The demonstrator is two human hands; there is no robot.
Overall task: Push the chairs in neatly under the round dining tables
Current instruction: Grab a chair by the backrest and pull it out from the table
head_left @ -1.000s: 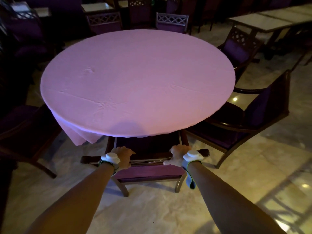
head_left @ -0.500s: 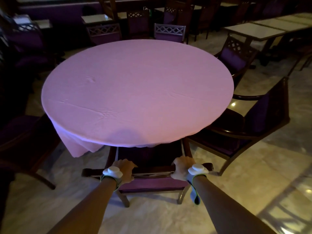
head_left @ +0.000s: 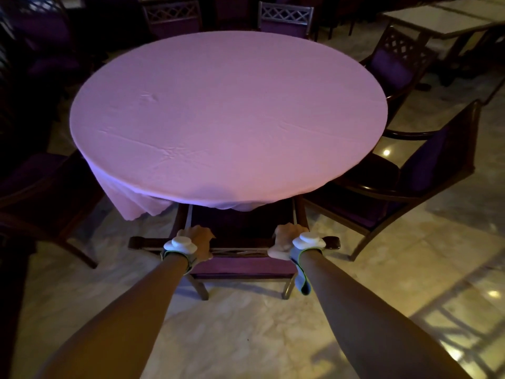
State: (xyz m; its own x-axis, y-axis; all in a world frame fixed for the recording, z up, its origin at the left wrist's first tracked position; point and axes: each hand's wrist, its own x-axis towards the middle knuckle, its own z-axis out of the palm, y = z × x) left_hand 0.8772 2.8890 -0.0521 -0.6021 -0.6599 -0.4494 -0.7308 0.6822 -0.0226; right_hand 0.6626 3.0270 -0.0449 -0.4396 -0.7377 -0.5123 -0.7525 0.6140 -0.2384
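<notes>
Overall, your round counter has the near chair mostly tucked, seat front under the cloth, while the chair at right and the chair at left sit angled out and are left to do. Both your hands, left hand and right hand, curl around its top rail, and since 1 second ago that chair has slid slightly further under.

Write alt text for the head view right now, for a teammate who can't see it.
Both hands, left hand and right hand, grip the top rail of a purple chair whose seat is partly under a round table with a pink cloth. Another chair at the right stands angled out on the marble floor.
</notes>
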